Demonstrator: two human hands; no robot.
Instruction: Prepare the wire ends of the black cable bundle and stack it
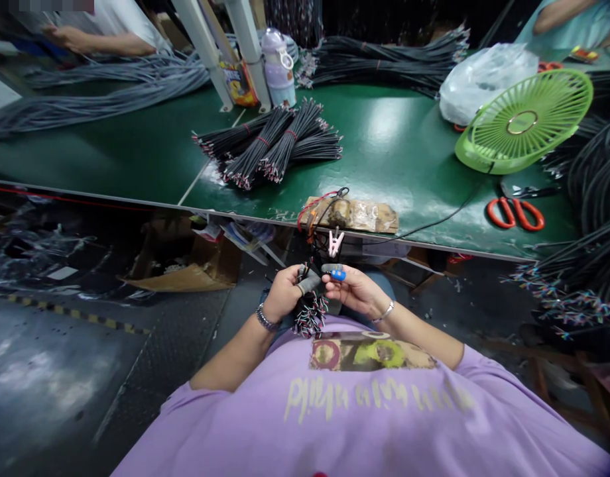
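Observation:
My left hand (288,288), a grey cover on its thumb, is closed round a bundle of black cables (311,311) held upright above my lap. Short red, white and black wire ends fan out at the bundle's lower end. Just right of it, my right hand (355,289) has thumb and fingers pinched together, with a grey cover on one finger. A small blue piece (338,275) shows at those fingers; whether it is worn or held is unclear. Anything finer in the pinch is too small to make out. A pale pink clip (335,244) sits just beyond, at the bench edge.
On the green bench (399,132) lie tied black cable bundles (278,142), a wooden block (369,215) with wires, orange-handled scissors (514,213), a green fan (526,122) and a plastic bag (487,79). A bottle (279,69) stands behind. Other people's arms show across the bench.

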